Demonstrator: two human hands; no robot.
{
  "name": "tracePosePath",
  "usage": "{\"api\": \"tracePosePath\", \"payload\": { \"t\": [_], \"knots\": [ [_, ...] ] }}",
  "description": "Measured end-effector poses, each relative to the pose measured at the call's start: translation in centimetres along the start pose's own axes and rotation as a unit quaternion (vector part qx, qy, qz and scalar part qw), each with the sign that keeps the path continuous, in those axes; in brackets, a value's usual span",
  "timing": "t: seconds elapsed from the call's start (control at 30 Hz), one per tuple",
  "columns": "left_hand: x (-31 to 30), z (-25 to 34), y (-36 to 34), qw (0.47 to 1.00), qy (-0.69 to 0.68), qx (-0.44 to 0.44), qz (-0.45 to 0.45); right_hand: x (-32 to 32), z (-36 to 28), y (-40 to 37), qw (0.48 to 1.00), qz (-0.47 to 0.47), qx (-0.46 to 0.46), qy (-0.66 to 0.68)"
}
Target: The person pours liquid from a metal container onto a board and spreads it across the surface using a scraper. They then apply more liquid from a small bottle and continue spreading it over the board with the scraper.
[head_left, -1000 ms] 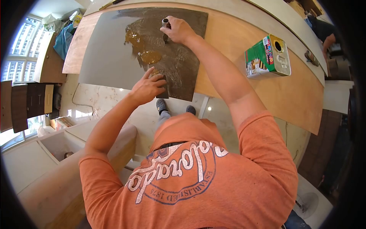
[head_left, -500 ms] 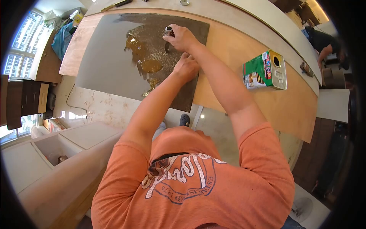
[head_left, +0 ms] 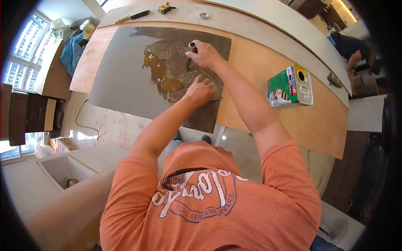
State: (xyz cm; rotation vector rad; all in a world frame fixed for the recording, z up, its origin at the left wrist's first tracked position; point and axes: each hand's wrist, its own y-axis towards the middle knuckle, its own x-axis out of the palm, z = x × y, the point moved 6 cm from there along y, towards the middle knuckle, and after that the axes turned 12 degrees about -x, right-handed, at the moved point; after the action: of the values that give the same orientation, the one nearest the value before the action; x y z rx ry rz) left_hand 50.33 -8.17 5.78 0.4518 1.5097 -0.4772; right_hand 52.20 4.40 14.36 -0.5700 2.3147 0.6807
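Observation:
My right hand [head_left: 206, 54] is closed around the handle of a scraper [head_left: 192, 47], whose round handle end points up. Its dark blade, partly hidden, is over the wet right part of a grey sheet [head_left: 121, 71]. Amber glue [head_left: 171, 85] lies on that sheet in glossy pools, with a thin brown film spread around them. My left hand [head_left: 201, 90] hovers low over or rests on the sheet just nearer to me, its fingers loosely apart and slightly blurred; whether it touches cannot be told. A green and white metal can [head_left: 289, 85] with an open spout stands to the right.
Under the sheet is a larger plywood board [head_left: 247, 79]. Along the far side lie a wire brush [head_left: 140, 15], a tape measure [head_left: 166, 8] and a round lid [head_left: 204, 16]. Another person [head_left: 354, 48] bends over at the far right. A white cabinet carcass [head_left: 63, 167] stands at the left.
My left hand has moved away from the right forearm, toward me, and its curled fingers have loosened. The right hand keeps hold of the scraper. The whole view has shifted slightly, showing the tape measure fully.

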Motion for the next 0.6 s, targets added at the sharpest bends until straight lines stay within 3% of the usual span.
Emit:
{"api": "tracePosePath", "payload": {
  "t": [0.17, 0.3, 0.4, 0.53, 0.6],
  "knots": [
    [-1.6, -2.7, -7.8, 0.988, 0.054, 0.008, -0.143, 0.2, -0.3, -0.8, 1.000, 0.010, 0.024, -0.012],
    [-2.8, -1.1, -11.3, 0.996, 0.000, 0.092, 0.014, 0.8, -1.6, -0.7, 0.999, 0.021, 0.023, -0.007],
    [-1.6, -1.5, -13.1, 0.988, 0.002, 0.153, -0.024, 1.1, -2.4, -0.5, 0.999, 0.025, 0.042, -0.013],
    [-3.7, -7.3, -13.5, 0.985, 0.030, 0.159, -0.052, 1.4, -2.8, -0.4, 0.995, 0.046, 0.085, -0.019],
    [-4.2, -9.2, -12.5, 0.987, 0.003, 0.159, 0.030, 1.7, -2.8, -0.6, 0.992, 0.062, 0.103, -0.028]
  ]
}}
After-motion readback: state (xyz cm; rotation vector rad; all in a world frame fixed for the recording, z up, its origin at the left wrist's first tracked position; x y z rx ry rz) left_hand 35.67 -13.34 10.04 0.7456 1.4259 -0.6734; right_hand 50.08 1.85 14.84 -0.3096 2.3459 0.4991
